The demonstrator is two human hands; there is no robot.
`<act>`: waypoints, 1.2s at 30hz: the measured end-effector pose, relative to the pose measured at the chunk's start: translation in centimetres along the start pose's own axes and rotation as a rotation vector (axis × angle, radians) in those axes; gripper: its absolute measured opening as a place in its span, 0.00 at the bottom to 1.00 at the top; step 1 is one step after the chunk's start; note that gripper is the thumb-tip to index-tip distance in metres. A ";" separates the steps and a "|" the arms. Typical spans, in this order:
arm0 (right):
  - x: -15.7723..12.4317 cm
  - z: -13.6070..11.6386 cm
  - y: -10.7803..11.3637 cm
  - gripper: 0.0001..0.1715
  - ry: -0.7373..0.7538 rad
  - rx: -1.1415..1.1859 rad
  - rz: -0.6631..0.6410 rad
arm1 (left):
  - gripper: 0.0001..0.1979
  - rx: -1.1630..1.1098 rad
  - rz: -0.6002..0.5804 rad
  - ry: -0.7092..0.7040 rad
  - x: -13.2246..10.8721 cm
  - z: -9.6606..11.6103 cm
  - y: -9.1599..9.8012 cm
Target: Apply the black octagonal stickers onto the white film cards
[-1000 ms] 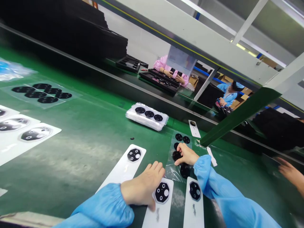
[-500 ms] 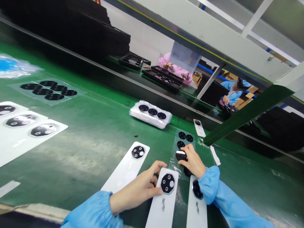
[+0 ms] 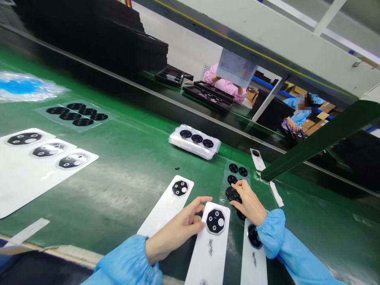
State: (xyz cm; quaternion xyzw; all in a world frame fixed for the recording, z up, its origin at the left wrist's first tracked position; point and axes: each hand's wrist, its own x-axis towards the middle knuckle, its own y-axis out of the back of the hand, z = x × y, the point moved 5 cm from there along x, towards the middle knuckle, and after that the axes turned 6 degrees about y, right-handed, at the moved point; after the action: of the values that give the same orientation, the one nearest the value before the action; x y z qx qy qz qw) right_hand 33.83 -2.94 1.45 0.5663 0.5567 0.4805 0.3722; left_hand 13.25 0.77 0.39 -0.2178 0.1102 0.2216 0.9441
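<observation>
A white phone back panel with a black octagonal camera area lies in front of me. My left hand holds its upper left corner, index finger at the top edge and thumb on the side. To the right, my right hand pinches a black round camera film piece by its edge, over a clear backing sheet that bears several such black pieces. I cannot tell whether the pinched piece is free of the sheet. Another white panel lies below my right wrist, and a further white panel is left of centre.
A wrapped stack of film sheets stands behind. Several white panels overlap at the left, near another film sheet and a plastic bag. A green post slants up at the right. Co-workers sit across the bench.
The view has swung slightly left, so everything sits further right. The black piece in my right fingers has tilted and lost its bright glare. My left hand keeps its place on the panel.
</observation>
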 end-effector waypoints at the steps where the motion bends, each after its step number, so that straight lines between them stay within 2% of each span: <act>1: 0.0 0.0 0.0 0.31 0.003 0.001 0.000 | 0.27 -0.002 0.006 -0.005 0.0 0.0 0.0; 9: 0.0 -0.6 0.4 0.25 -0.001 0.028 -0.023 | 0.19 -0.023 -0.010 -0.042 0.2 0.5 -0.1; 20: 0.1 -0.5 1.1 0.20 -0.045 0.133 -0.039 | 0.20 -0.106 0.037 -0.004 0.0 0.7 0.3; 28: 0.1 -0.5 1.8 0.20 -0.071 0.180 -0.029 | 0.19 -0.135 0.084 -0.034 -0.3 1.2 1.5; 36: -0.4 -1.7 3.3 0.20 -0.126 0.227 -0.023 | 0.22 -0.178 0.120 -0.034 -0.4 1.9 2.6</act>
State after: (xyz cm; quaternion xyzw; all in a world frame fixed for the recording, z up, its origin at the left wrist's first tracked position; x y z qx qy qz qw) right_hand 33.14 -3.87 5.02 0.6275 0.5895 0.3733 0.3456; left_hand 11.95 3.55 1.21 -0.2898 0.0869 0.2904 0.9078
